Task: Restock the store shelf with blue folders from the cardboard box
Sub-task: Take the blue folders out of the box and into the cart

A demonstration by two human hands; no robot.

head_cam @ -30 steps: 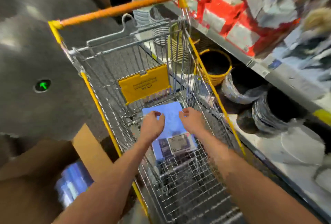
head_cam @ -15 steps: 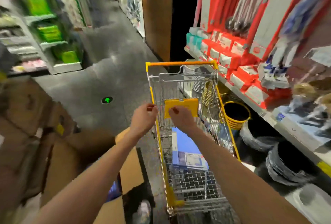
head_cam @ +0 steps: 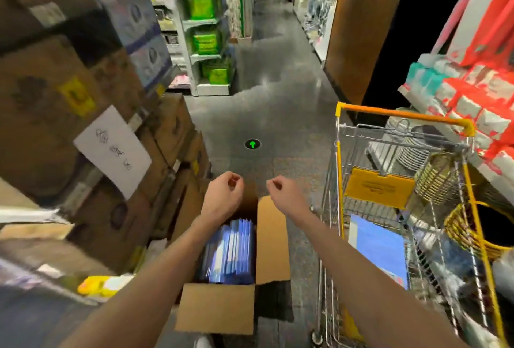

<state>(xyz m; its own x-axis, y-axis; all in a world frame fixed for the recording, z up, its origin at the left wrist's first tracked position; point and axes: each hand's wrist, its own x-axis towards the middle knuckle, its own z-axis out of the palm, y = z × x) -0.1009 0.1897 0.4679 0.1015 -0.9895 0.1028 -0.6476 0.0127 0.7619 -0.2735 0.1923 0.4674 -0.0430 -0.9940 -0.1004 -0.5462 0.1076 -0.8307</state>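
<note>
I'm off the cart (head_cam: pixel 338 180) now and over the box (head_cam: pixel 217 308) on the floor. Both hands have swung left, leaving one folder (head_cam: pixel 378 250) flat in the cart. That's one drop done, I judge, with the next pick coming. The folders (head_cam: pixel 230 250) stand on edge in the box, just below my left hand (head_cam: pixel 222 194) and right hand (head_cam: pixel 288 197). The fingers (head_cam: pixel 233 182) are loosely curled on both, holding nothing. Stacked cartons (head_cam: pixel 55 97) crowd the left. The shelf (head_cam: pixel 472 91) lies beyond the cart, which blocks my reach.
</note>
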